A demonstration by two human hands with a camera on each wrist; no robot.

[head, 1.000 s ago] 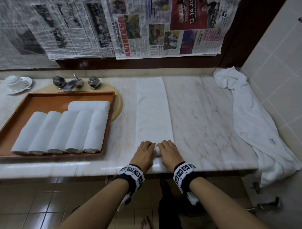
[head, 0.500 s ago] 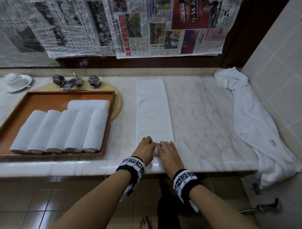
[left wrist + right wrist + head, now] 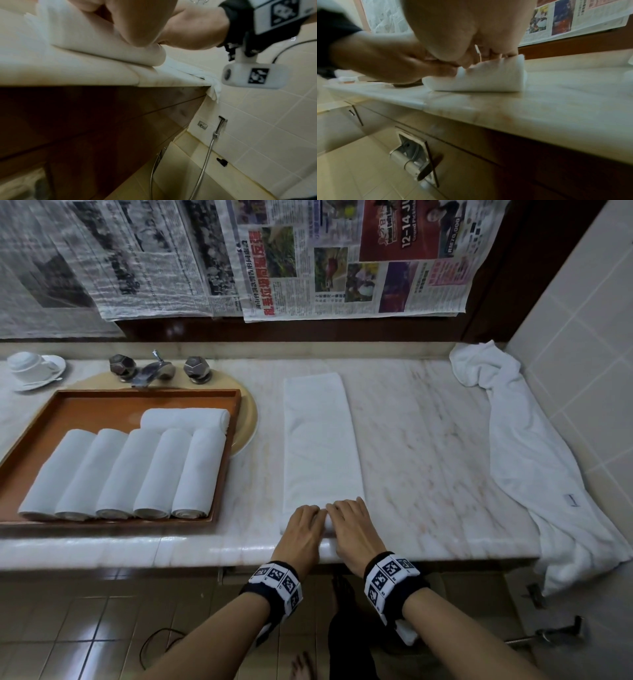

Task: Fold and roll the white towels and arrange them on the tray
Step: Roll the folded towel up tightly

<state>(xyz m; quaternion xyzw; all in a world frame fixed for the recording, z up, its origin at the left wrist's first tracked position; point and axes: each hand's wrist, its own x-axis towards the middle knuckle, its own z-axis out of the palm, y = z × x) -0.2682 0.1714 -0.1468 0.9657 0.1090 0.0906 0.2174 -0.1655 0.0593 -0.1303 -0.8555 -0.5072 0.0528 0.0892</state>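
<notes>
Newspaper (image 3: 352,258) on the wall: red ad reads "12–14 JU…" & "RM70,000". Rest is Chinese headlines, too small to read. Towel tag (image 3: 569,500) illegible.

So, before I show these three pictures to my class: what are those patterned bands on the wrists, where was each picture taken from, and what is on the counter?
No machine here: a person works with bare hands. The patterned bands hold small cameras. One picture comes from a camera on the head, looking down; the other two look along each hand from the wrist.

On the marble counter lies a folded white towel, a long strip. The left hand and right hand sit side by side on its near end, fingers curled over the start of a roll.

To the left, a brown tray holds six rolled towels. A loose towel is draped at the right. Taps and a cup stand behind.
</notes>
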